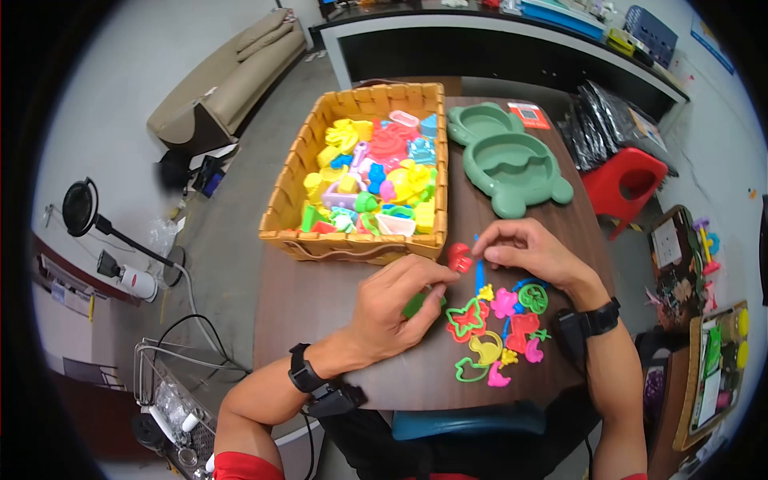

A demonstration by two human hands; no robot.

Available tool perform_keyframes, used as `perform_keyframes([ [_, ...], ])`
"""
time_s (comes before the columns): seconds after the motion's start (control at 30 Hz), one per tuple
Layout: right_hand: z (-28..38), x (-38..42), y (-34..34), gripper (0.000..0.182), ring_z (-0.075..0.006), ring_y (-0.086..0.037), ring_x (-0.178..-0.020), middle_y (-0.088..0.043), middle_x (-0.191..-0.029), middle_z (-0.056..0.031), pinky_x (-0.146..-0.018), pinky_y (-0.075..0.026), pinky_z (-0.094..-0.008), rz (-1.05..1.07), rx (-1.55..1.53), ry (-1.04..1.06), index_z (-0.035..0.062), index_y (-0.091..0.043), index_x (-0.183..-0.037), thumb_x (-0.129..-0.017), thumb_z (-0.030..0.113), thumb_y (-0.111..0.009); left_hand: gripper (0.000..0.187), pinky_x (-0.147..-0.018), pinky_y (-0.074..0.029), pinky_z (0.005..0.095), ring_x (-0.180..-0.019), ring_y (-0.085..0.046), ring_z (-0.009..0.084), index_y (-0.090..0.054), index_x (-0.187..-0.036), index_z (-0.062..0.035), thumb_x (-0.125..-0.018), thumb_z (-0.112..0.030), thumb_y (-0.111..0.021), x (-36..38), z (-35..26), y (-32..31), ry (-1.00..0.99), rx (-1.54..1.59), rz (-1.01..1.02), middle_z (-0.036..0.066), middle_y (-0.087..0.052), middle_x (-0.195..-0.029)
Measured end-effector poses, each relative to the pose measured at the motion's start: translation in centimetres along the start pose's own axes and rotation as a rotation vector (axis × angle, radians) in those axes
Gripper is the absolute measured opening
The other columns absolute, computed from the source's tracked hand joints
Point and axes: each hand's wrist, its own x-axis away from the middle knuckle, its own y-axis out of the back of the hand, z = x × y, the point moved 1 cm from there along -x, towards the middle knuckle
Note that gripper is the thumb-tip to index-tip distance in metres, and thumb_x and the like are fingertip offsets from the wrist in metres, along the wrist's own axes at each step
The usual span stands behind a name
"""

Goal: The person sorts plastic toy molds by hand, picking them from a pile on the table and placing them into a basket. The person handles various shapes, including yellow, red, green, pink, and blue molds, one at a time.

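While both hands meet above the table (320,296), a red cutter (459,258) sits pinched between left hand (396,308) fingertips | right hand (524,250) fingers curled together just beside | glossy plastic shapes (500,328) near; woven basket (300,200) far-left.

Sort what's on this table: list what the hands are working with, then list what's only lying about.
In hand:
left hand
right hand
red cutter, pinched between both hands
green piece under the left hand
loose cutters
basket of moulds

Lying about:
green trays
orange card
red stool
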Motion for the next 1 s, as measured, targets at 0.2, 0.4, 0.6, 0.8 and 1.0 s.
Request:
perform_keyframes([
  [0.2,-0.2,-0.3,0.4,0.027,-0.0066,-0.072,-0.105,-0.081,-0.12,-0.0021,-0.096,-0.058,-0.0267,-0.069,0.009,-0.081,-0.0002,-0.082,-0.134,-0.114,0.018,-0.083,0.034,-0.104,-0.064,0.0465,-0.122,-0.076,0.0343,-0.079,-0.139,-0.0023,-0.105,-0.011,-0.08,2.3,0.7,0.4,-0.046,0.104,0.044,0.014,-0.076,-0.131],
  [0.4,-0.2,-0.1,0.4,0.028,-0.0056,-0.071,-0.103,-0.079,-0.121,-0.0017,-0.092,-0.057,-0.0255,-0.053,0.04,-0.072,0.0001,-0.083,-0.135,-0.112,0.016,-0.085,0.034,-0.103,-0.065,0.0465,-0.122,-0.077,0.0342,-0.079,-0.139,-0.0024,-0.105,-0.011,-0.08,2.2,0.7,0.3,-0.041,0.105,0.033,0.014,-0.076,-0.131],
  [0.6,-0.1,-0.1,0.0,0.029,-0.0045,-0.069,-0.1,-0.077,-0.121,-0.0013,-0.089,-0.055,-0.0244,-0.031,0.07,-0.044,0.0004,-0.083,-0.135,-0.11,0.014,-0.086,0.035,-0.103,-0.065,0.0464,-0.122,-0.077,0.0341,-0.079,-0.139,-0.0025,-0.105,-0.011,-0.081,1.5,0.2,0.1,-0.032,0.087,0.022,0.014,-0.076,-0.131],
  [0.8,0.0,-0.3,0.0,0.03,-0.0035,-0.068,-0.097,-0.076,-0.122,-0.0009,-0.086,-0.054,-0.0232,-0.015,0.107,-0.016,0.0008,-0.083,-0.136,-0.108,0.012,-0.088,0.035,-0.103,-0.065,0.0463,-0.121,-0.077,0.034,-0.078,-0.139,-0.0027,-0.105,-0.011,-0.081,1.2,0.2,0.1,-0.032,0.069,0.01,0.013,-0.076,-0.131],
  [1.0,0.0,-0.4,-0.4,0.032,-0.0024,-0.066,-0.095,-0.074,-0.123,-0.0006,-0.082,-0.053,-0.0221,-0.013,0.142,0.003,0.0011,-0.083,-0.137,-0.106,0.01,-0.089,0.035,-0.103,-0.065,0.0463,-0.121,-0.077,0.0339,-0.078,-0.139,-0.0028,-0.105,-0.011,-0.081,1.3,0.2,-0.1,-0.042,0.062,0.006,0.013,-0.076,-0.13],
])
